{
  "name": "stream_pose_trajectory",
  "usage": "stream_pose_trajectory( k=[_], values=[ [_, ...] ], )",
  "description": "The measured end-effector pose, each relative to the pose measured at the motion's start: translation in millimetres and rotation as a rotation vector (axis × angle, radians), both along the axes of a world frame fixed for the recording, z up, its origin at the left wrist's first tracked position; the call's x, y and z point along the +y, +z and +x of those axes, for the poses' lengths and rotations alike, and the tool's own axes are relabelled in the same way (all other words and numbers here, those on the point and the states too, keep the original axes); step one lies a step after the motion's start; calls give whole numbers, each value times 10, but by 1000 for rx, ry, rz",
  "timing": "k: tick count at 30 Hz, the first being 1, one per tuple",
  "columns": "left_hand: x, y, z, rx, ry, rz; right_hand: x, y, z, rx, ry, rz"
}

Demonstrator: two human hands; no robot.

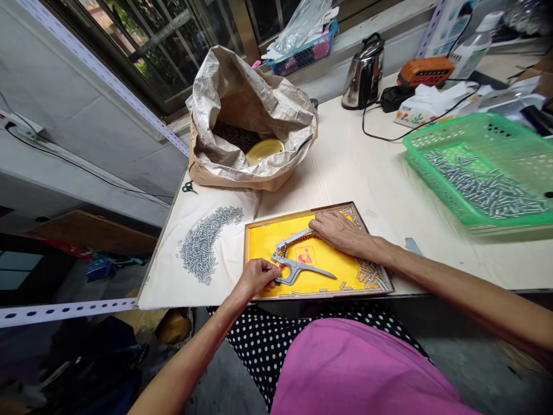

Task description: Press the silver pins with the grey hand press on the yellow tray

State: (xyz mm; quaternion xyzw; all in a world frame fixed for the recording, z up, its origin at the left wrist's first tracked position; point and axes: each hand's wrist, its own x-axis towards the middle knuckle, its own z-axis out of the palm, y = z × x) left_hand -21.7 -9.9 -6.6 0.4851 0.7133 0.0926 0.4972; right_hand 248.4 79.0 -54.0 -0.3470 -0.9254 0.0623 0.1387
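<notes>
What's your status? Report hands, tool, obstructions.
Left hand pinched at head of grey metal pliers; right hand over upper handle. Pliers' handles spread above brown-framed yellow tray. Slim silver metal pieces along tray's right side, apart from pliers.

– Is anything pinched in the left hand (261,274)?
– Too small to tell.
– Where does the pliers' (298,268) upper handle (294,237) end?
– Hidden under the right hand (339,231).
– And the basket (444,134)?
– Cut off at the right edge.
</notes>
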Motion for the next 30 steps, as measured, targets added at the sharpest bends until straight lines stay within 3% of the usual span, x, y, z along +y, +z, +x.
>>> stream_pose_trajectory(
  k=[5, 17, 30],
  values=[
    [-70, 42, -2, -13, 13, -98, -110, 86, -62, 4, -38, 2],
    [-145, -3, -46, 48, -28, -31, -644, 94, -124, 31, -64, -72],
    [-171, -25, -73, 117, -124, -32, -836, 79, -197, -29, -109, -29]
  ],
)
